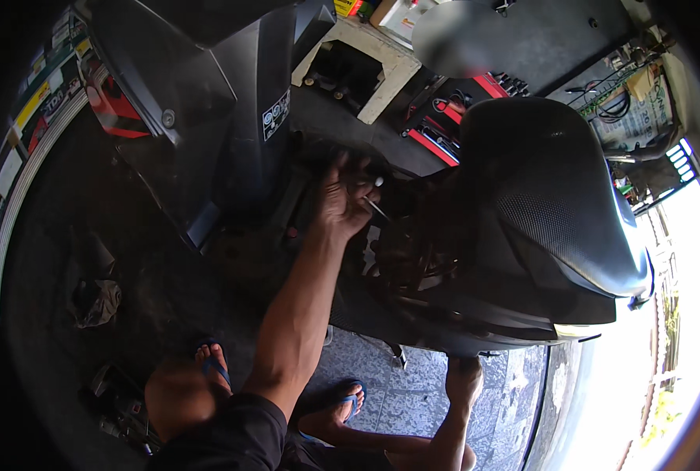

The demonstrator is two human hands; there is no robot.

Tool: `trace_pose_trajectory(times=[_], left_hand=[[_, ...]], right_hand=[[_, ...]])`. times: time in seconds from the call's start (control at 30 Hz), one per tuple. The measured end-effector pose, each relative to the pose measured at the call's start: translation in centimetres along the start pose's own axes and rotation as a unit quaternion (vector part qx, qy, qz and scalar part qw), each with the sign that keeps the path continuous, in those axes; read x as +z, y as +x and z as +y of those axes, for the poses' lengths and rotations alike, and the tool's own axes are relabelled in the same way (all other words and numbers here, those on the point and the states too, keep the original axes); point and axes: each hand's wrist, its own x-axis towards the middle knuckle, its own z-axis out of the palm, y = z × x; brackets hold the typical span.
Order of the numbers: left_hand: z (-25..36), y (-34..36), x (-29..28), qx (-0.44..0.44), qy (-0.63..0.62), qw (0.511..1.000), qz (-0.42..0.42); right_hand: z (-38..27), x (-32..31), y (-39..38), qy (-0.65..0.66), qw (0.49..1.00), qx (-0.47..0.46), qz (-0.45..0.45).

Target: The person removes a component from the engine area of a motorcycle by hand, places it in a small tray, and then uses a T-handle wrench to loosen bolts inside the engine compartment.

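A dark motor scooter (554,228) stretches across the middle, its inner workings exposed between the front shield (248,118) and the seat (538,149). Over this opening my left hand (346,196) is closed around a thin tool with a metal shaft (376,207), which points down toward the dark frame parts. A small pale knob shows beside the fingers; the tool's exact kind is unclear. My right hand (465,381) reaches up to the scooter's near lower side edge and touches it. Its fingers are hidden under the bodywork.
Behind the scooter stand a pale work stand (358,59) and a red tool tray (436,145) with tools. A crumpled dark bag (98,302) lies on the floor at left. My sandalled feet (342,404) rest near the scooter. Bright daylight enters at right.
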Motion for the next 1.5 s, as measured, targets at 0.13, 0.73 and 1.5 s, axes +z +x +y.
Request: trace_pose_trajectory(times=[0.13, 0.73, 1.5], left_hand=[[-0.7, -0.3, 3.6, 0.138, 0.108, 0.908, 0.381], [2.0, 0.5, 8.5, -0.111, 0.872, 0.407, 0.248], [2.6, 0.5, 3.9, 0.081, 0.934, 0.324, 0.126]], right_hand=[[-1.7, -1.2, -0.3, 0.007, 1.000, 0.019, -0.013], [-1.3, -1.2, -0.3, -0.009, 0.999, 0.035, 0.000], [-3.8, -8.4, -3.1, 0.071, 0.992, -0.060, -0.081]])
